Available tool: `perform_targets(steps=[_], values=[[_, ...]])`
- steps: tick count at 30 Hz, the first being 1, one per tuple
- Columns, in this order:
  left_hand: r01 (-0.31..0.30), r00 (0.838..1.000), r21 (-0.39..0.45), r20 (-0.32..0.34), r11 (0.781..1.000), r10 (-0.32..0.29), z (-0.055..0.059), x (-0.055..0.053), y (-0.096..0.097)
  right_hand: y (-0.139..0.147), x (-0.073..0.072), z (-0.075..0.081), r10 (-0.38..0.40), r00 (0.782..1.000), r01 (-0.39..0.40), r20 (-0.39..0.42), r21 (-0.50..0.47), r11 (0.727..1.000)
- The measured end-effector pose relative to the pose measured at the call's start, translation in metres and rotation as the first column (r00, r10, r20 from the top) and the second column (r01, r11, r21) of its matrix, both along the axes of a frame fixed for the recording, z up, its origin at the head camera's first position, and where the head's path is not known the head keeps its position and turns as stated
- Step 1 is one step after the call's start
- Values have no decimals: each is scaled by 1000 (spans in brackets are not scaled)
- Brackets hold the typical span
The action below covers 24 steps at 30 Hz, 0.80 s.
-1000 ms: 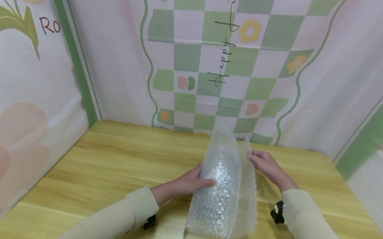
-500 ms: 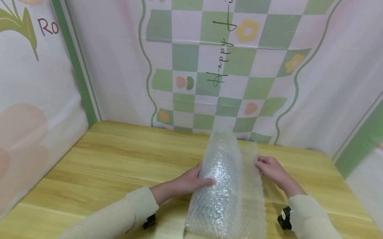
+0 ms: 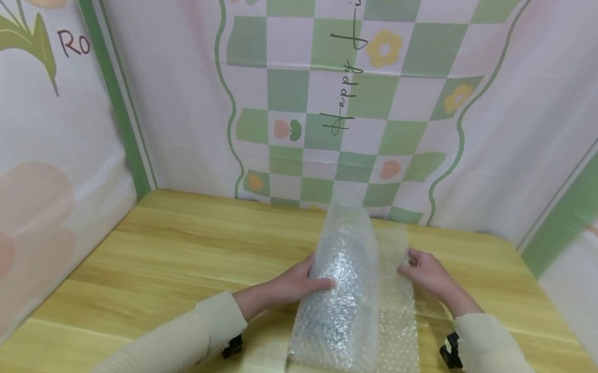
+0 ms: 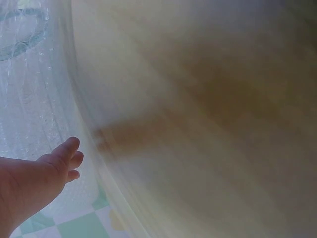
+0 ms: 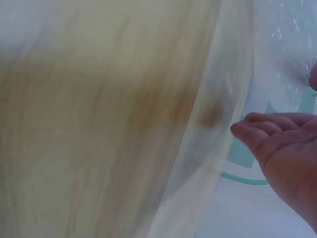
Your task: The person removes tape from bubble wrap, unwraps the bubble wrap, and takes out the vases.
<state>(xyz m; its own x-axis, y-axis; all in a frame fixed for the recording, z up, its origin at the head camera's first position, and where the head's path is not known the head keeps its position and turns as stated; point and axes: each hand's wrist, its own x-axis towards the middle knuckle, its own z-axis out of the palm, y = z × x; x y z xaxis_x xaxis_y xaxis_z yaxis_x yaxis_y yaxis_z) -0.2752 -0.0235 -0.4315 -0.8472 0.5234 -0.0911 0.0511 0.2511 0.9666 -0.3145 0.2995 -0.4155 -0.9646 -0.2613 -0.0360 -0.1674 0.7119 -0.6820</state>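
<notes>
A clear bubble wrap bundle (image 3: 337,303) stands tall at the middle of the table in the head view. My left hand (image 3: 295,282) grips its left side, thumb across the front and fingers hidden behind. Through the layers, a teal ring-like outline (image 4: 22,34) shows in the left wrist view; the thing inside is not clearly visible. A loose flap (image 3: 399,329) of the same wrap spreads out to the right. At the flap's right edge, my right hand (image 3: 431,274) pinches the sheet, thumb over it. In the right wrist view its fingertips (image 5: 240,129) are right at the film's edge.
The wood-grain table (image 3: 201,249) extends around the bundle on all sides. A patterned cloth (image 3: 281,147) hangs behind its back edge, with more cloth at left and right. Black wrist cameras (image 3: 452,350) sit under both sleeves.
My right hand has moved right and slightly toward me, drawing the flap away from the bundle and lower, flatter over the table. My left hand has kept its hold in the same place.
</notes>
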Motion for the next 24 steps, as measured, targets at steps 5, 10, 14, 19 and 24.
perform_targets(steps=[5, 10, 14, 19, 24], values=[[-1, 1000, 2, 2, 1000, 1, -1, -1, 0, 1, 5, -3, -3, 998, 8, -56, 96, 995], [-4, 1000, -4, -4, 1000, 4, -3, -1, 0, 2, 9, -7, -7, 995, 19, -98, 123, 992], [-3, 1000, -4, -7, 1000, 3, -4, -2, 0, 2, 12, -9, -12, 993, 28, -117, 135, 991], [-5, 1000, 0, -4, 1000, 5, -4, -2, 1, 1, 14, -12, 15, 983, 16, -184, 167, 986], [-3, 1000, 6, -3, 1000, 3, -5, -3, 1, 0, 18, -12, 67, 980, -22, -189, 230, 973]])
